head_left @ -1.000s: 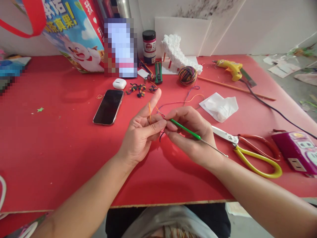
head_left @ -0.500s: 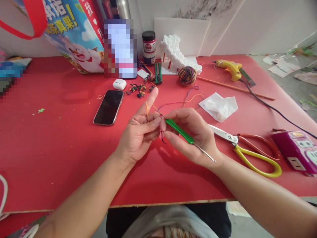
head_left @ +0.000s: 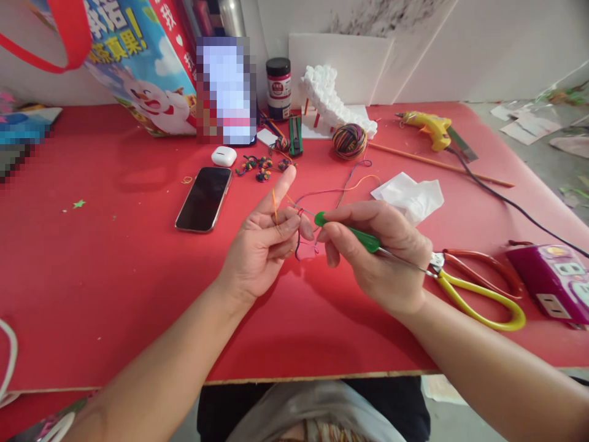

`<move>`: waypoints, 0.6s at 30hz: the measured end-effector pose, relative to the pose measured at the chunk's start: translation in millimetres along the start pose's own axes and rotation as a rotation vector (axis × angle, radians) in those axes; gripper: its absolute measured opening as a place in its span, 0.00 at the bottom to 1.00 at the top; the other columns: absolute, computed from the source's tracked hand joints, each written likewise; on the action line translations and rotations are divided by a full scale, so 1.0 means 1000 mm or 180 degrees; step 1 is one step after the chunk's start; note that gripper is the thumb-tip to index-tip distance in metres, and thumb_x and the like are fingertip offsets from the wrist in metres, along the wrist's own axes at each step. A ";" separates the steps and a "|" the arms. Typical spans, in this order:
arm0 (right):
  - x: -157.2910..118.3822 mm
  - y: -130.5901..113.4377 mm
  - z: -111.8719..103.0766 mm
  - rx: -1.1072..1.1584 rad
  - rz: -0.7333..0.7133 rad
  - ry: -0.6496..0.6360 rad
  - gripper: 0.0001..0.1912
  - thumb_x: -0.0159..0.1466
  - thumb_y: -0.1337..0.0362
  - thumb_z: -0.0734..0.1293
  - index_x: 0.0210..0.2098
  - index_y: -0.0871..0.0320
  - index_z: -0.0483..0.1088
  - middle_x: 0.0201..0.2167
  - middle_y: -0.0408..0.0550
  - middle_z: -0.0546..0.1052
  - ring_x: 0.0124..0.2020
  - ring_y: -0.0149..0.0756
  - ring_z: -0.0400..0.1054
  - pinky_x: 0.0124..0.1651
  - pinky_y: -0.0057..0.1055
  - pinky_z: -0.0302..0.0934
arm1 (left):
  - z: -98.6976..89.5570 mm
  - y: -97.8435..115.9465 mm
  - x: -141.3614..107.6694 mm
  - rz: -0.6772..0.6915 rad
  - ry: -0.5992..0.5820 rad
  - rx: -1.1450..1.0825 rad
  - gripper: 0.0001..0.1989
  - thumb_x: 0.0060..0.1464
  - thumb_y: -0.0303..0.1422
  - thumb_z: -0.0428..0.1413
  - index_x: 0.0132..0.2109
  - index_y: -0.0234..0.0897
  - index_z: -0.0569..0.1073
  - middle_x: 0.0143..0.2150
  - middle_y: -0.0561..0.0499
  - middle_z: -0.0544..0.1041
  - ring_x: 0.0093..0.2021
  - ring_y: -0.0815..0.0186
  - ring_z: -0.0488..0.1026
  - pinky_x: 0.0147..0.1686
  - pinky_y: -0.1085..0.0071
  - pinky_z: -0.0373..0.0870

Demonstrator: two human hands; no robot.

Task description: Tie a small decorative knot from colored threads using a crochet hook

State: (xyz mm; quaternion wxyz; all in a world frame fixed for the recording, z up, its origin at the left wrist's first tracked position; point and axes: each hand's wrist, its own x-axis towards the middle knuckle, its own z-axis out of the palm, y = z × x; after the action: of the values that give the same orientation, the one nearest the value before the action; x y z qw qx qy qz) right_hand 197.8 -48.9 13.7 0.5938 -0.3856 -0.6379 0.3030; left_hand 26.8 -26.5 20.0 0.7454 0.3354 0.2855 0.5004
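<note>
Green-handled metal crochet hook (head_left: pixel 365 239) clamped in right hand (head_left: pixel 386 258), centre of scene; thin multicoloured thread (head_left: pixel 300 212) pinched in left hand (head_left: pixel 260 252), just left of hook. Right: red-and-yellow-handled metal scissors (head_left: pixel 446 284). Left: black rectangular smartphone (head_left: pixel 204 199). Far: round multicoloured yarn ball (head_left: pixel 350 141).

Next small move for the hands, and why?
Probably catch the orange strand with the green-handled hook. The right hand grips the hook with one end pointing at the red yarn loops held by the left hand, whose raised index finger carries that strand close by. Whether the tip sits inside a loop is too small to tell.
</note>
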 end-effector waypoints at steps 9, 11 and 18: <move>0.005 0.004 -0.009 -0.0012 -0.0148 -0.0065 0.15 0.75 0.54 0.70 0.42 0.56 0.84 0.24 0.44 0.82 0.18 0.30 0.72 0.22 0.28 0.70 | 0.000 0.002 0.000 -0.0071 -0.0094 -0.0036 0.51 0.60 0.21 0.64 0.82 0.50 0.51 0.26 0.56 0.78 0.17 0.77 0.47 0.17 0.78 0.46; 0.003 0.004 -0.008 -0.0036 -0.0148 -0.0150 0.12 0.75 0.56 0.70 0.44 0.56 0.83 0.24 0.43 0.81 0.18 0.29 0.72 0.22 0.28 0.70 | 0.000 0.002 -0.001 -0.0045 -0.0061 -0.0013 0.51 0.60 0.22 0.64 0.82 0.51 0.51 0.26 0.57 0.77 0.17 0.77 0.48 0.17 0.78 0.47; -0.006 0.006 0.001 -0.0054 0.0059 -0.0295 0.09 0.77 0.66 0.66 0.52 0.56 0.77 0.29 0.41 0.81 0.21 0.26 0.73 0.27 0.26 0.71 | 0.006 -0.003 -0.003 0.0197 0.0257 0.0307 0.45 0.60 0.24 0.66 0.79 0.50 0.61 0.28 0.53 0.80 0.22 0.73 0.58 0.19 0.77 0.52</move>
State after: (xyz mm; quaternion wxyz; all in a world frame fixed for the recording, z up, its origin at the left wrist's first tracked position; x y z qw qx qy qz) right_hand 197.9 -50.8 6.0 0.5575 -0.3820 -0.6637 0.3207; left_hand 31.9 -31.0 21.5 0.7004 0.3591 0.3286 0.5220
